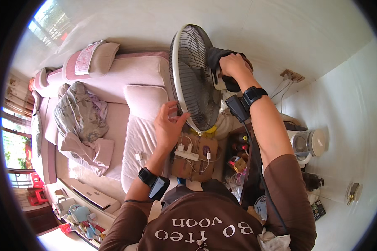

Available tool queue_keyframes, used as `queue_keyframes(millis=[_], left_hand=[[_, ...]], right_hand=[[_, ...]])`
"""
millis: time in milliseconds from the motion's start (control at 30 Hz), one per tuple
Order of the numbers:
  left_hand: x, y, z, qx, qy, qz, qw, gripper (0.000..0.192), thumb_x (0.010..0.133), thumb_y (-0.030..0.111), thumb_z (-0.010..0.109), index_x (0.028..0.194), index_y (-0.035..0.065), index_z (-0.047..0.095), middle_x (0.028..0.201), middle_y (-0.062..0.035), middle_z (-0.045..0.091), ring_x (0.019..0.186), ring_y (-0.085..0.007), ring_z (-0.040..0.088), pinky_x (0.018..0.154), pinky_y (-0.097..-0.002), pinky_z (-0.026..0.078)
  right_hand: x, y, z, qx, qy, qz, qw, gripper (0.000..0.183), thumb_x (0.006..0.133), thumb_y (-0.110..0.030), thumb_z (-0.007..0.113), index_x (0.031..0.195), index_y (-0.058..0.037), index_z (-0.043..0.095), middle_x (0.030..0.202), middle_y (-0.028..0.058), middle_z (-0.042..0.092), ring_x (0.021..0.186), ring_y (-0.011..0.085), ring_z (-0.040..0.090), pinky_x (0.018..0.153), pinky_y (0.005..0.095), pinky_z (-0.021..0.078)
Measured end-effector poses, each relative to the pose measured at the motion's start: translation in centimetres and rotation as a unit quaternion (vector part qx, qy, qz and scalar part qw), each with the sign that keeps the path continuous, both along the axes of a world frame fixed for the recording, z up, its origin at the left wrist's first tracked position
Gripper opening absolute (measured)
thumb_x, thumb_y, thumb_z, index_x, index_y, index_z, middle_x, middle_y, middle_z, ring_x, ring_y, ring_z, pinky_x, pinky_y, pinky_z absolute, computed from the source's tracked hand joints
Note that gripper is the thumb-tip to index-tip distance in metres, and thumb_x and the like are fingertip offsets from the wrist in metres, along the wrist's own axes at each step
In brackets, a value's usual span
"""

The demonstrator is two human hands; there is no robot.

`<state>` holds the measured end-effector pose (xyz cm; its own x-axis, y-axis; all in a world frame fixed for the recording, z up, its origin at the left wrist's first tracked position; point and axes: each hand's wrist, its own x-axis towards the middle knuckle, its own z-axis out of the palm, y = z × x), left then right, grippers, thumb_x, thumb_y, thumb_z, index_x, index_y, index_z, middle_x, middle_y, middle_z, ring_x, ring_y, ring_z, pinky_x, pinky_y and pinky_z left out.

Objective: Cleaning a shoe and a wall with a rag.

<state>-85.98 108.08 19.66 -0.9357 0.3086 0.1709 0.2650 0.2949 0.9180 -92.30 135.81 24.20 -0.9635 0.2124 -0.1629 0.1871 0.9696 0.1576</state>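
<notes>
A standing electric fan point(193, 78) with a pale rim and dark wire guard is before me, seen nearly edge-on. My right hand point(235, 67) grips a black cloth point(219, 58) and presses it over the motor housing behind the guard. Part of the pale housing point(219, 82) shows below the cloth. My left hand point(169, 127) is at the front lower side of the guard, thumb and fingers apart. Its thumb tip overlaps the rim, but whether the fingers grip it I cannot tell.
Left is a pink sofa point(113, 117) with a crumpled blanket point(78, 109). Below the fan, a power strip point(186, 154) with plugged-in cords lies on a cardboard box point(194, 172). A dark cabinet point(249, 175) and a white kettle point(308, 142) stand right. Cords hang from a wall socket point(292, 76).
</notes>
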Motion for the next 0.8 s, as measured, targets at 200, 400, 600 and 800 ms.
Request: queue_keyframes(millis=[200,400,600,800], left_hand=[[0.8,-0.1,-0.2,-0.006,0.008,-0.015,1.000,0.042,0.073,0.008,0.075,0.109,-0.0010,0.055,0.101,-0.0139,0.060,0.095,-0.0220,0.061,0.070,-0.0287,0.053],[1.5,-0.4,-0.3,0.010,0.010,0.000,1.000,0.043,0.073,0.006,0.074,0.110,-0.0022,0.054,0.102,-0.0136,0.059,0.097,-0.0224,0.060,0.073,-0.0297,0.054],[0.7,0.1,-0.4,0.051,-0.030,-0.002,0.998,0.040,0.073,0.001,0.072,0.109,-0.0047,0.053,0.108,-0.0140,0.057,0.098,-0.0223,0.059,0.075,-0.0296,0.056],[1.7,0.0,-0.3,0.014,0.026,-0.009,1.000,0.040,0.074,0.002,0.072,0.108,-0.0042,0.052,0.112,-0.0149,0.054,0.101,-0.0225,0.058,0.074,-0.0306,0.056]], right_hand=[[-3.6,6.5,-2.0,-0.117,-0.001,-0.048,0.992,0.026,0.076,-0.012,0.057,0.099,-0.0044,0.067,0.107,0.0201,0.062,0.098,0.0371,0.060,0.082,0.0437,0.0488],[-4.8,6.9,-1.4,-0.321,0.301,-0.177,0.880,0.031,0.082,-0.023,0.054,0.102,-0.0019,0.063,0.102,0.0207,0.063,0.098,0.0393,0.059,0.084,0.0415,0.0479],[-3.2,-1.8,-1.9,-0.200,0.228,-0.004,0.953,0.014,0.080,-0.003,0.048,0.089,0.0061,0.051,0.087,0.0285,0.062,0.084,0.0402,0.063,0.074,0.0471,0.0503],[3.7,0.1,-1.9,-0.296,0.304,0.145,0.894,0.022,0.080,-0.007,0.056,0.098,0.0050,0.057,0.084,0.0270,0.061,0.069,0.0356,0.063,0.061,0.0406,0.0504]])
